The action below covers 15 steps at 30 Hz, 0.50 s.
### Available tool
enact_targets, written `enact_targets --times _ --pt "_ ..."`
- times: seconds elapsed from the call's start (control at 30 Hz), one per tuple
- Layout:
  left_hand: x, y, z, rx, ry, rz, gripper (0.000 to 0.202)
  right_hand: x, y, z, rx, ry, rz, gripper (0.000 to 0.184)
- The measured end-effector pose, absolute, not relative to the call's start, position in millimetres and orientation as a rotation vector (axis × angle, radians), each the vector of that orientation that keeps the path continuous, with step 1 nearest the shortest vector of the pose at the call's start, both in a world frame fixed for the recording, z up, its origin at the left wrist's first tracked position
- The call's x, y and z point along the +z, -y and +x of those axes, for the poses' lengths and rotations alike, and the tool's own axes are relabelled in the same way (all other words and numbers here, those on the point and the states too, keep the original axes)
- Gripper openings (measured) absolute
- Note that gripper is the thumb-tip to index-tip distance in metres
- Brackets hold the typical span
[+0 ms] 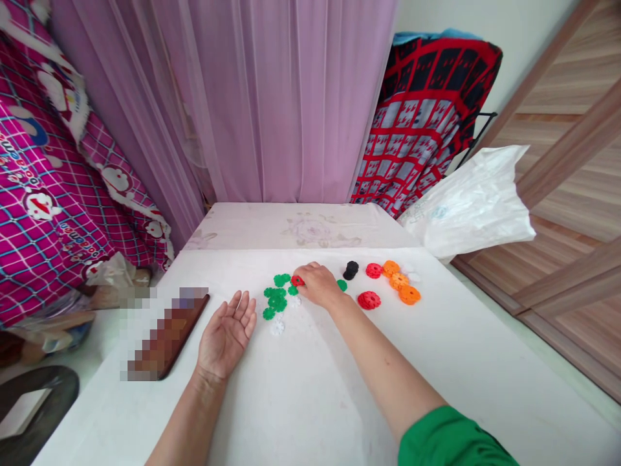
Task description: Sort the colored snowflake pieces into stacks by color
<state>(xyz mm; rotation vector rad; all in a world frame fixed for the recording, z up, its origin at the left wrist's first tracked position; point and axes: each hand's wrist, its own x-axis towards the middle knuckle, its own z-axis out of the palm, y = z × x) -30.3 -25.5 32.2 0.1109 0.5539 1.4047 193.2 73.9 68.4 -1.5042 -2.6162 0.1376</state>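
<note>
One red disc (297, 280) pinched at right hand (317, 283) fingertips; left hand (227, 333) apart, palm-up.

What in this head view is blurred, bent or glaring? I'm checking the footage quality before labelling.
Head view: soft, even daylight with only faint shadows under the left hand and right hand; a pixelated block masks something on the white table; wide-angle bending tilts the wooden panels; the small discs stay reasonably sharp.
</note>
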Motion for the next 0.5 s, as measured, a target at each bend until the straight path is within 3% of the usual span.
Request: enact_targets --times 0.37,0.5 --pt "28 25 -32 1.388 -0.514 0.097 0.032 71 -80 191 0.158 2.574 -1.639 0.039" --pt "29 25 -31 1.398 -0.535 0.110 0.029 84 -65 228 0.201 2.369 -1.663 0.035"
